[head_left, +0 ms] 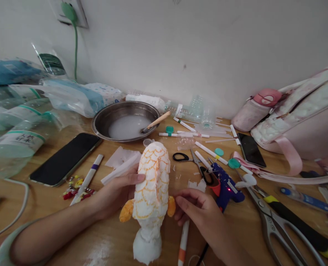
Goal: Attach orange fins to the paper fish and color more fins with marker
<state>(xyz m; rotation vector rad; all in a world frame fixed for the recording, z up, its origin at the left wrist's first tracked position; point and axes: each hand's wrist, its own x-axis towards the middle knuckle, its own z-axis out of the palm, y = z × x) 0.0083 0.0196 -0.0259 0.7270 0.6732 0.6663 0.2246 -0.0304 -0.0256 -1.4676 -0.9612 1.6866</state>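
A white papier-mâché fish (pixel 152 184) with orange scale lines and orange fins stands upright near the front of the wooden table (pixel 108 236). My left hand (pixel 114 194) is wrapped round its left side, thumb across the body. My right hand (pixel 199 211) rests at its right side, fingers curled and pinching the orange fin (pixel 171 206). An orange-tipped marker (pixel 183 242) lies under my right hand. A blue glue gun (pixel 224 186) lies just beyond that hand.
A metal bowl (pixel 126 120) of white paste with a stick sits behind the fish. A phone (pixel 65 158), white markers, black scissors (pixel 190 159), large shears (pixel 280 221), a second phone (pixel 251 149), plastic bottles at left and a pink bag (pixel 299 118) surround it.
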